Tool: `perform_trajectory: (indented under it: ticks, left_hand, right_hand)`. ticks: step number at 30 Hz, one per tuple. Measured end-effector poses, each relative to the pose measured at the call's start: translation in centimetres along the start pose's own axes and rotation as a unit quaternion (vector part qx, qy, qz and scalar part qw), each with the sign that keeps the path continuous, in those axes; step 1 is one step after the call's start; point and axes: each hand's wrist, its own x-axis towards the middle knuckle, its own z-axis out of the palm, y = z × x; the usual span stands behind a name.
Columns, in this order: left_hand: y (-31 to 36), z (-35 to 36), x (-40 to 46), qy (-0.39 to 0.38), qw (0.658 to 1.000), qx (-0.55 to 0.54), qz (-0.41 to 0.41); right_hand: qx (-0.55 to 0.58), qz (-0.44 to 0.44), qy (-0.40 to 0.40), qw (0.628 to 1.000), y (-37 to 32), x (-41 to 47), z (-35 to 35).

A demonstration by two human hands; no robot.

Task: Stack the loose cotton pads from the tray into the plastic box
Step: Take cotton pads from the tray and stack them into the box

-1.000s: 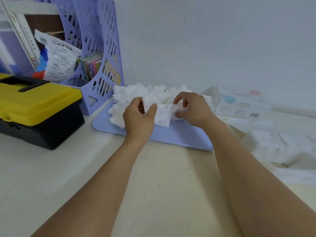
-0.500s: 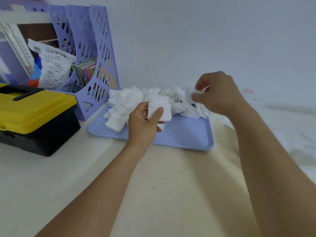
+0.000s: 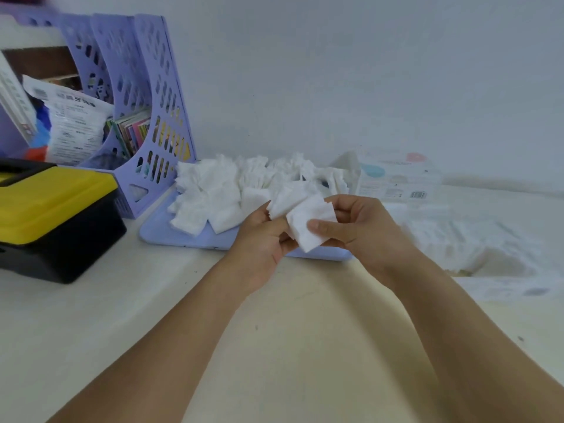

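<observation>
A heap of loose white cotton pads (image 3: 213, 193) lies on the lilac tray (image 3: 171, 236) against the wall. In front of the tray, my left hand (image 3: 262, 242) and my right hand (image 3: 357, 230) meet above the table. Both pinch a few white cotton pads (image 3: 305, 218) between thumbs and fingers, the pads fanned and overlapping. The clear plastic box (image 3: 396, 181) with a printed label stands to the right of the tray, near the wall.
A yellow-lidded black toolbox (image 3: 52, 215) sits at the left. Behind it stands a lilac file rack (image 3: 152, 117) with books and a packet. Crumpled white plastic wrapping (image 3: 482, 248) lies at the right. Bare beige tabletop (image 3: 274, 331) lies under my forearms.
My right hand came down from the far right of the heap with a pad and joined my left hand. Both now hold the pads together in front of the tray.
</observation>
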Motion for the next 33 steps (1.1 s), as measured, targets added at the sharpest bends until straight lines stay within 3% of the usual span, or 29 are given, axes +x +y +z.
perform_trajectory:
  ticks: [7,12,22,25,29,33]
  left_hand:
    - [0.2,0.2,0.1,0.031,0.998,-0.022,-0.042]
    - [-0.1,0.4,-0.2,0.019,0.999,-0.006,-0.025]
    - [0.0,0.5,-0.4,-0.005,0.999,-0.017,-0.043]
    - [-0.3,0.4,-0.3,0.010,0.999,0.033,-0.019]
    - [-1.1,0.7,-0.4,0.034,0.980,0.179,0.077]
    - [-0.6,0.9,-0.4,0.069,0.991,0.106,0.042]
  right_hand:
    - [-0.073,-0.038,0.028,0.996,0.1,0.2,-1.1]
    - [-0.047,-0.046,0.006,0.998,-0.1,0.2,-1.3]
    - [-0.064,-0.025,0.072,0.995,0.7,0.3,-0.7]
    - [-0.098,-0.028,0.095,0.990,1.0,0.4,-0.6]
    - [-0.129,-0.029,0.135,0.982,1.5,0.6,-0.5]
    - [-0.086,-0.033,0.137,0.986,1.3,0.7,-0.7]
